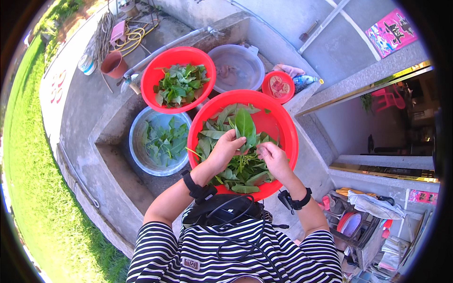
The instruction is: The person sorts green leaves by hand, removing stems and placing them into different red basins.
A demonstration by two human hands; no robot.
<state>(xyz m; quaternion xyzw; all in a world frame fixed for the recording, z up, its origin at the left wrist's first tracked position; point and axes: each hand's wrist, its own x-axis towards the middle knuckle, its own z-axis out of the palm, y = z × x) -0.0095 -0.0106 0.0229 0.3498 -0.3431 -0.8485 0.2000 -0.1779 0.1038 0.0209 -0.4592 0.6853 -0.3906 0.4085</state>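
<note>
My left hand (226,146) pinches a large green leaf (245,123) between thumb and fingers. Close to its right, my right hand (274,157) has its fingers curled, with the thumb near the index finger; whether something thin lies between them is too small to tell. Both hands are over a big red plastic basin (291,141) holding leafy greens (244,173) with stems. A second red basin (150,81) to the upper left holds more picked leaves (182,86). Below it, leaves (166,136) float in water in a grey-blue basin (134,148).
A translucent basin (240,70) with water stands at the back. Beside it are a small red tub (283,95) and a plastic bottle (304,79). A concrete trough wall (113,123) runs along the left, with a pipe (166,47) and tap above. Cluttered shelves (368,244) stand at right.
</note>
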